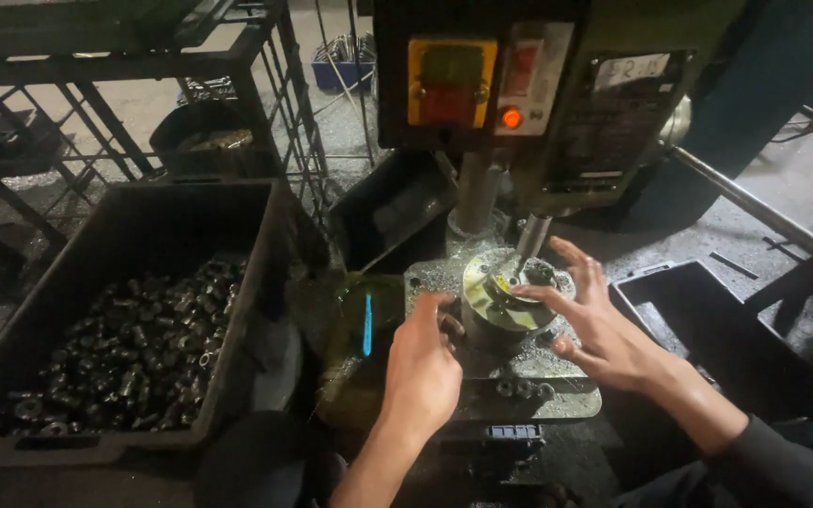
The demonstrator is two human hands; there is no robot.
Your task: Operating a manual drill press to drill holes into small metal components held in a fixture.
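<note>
A green drill press stands in front of me, its spindle lowered over a round metal fixture on the machine table. My right hand reaches over the fixture, its fingertips touching a small dark metal part on top of it. My left hand rests at the fixture's left edge, fingers curled against it; whether it holds anything is hidden. A few small metal rings lie on the table near the front edge.
A dark plastic crate full of several small metal rings sits to the left. An empty dark tray lies right of the machine. A long feed handle juts out to the right. Metal racks stand behind the crate.
</note>
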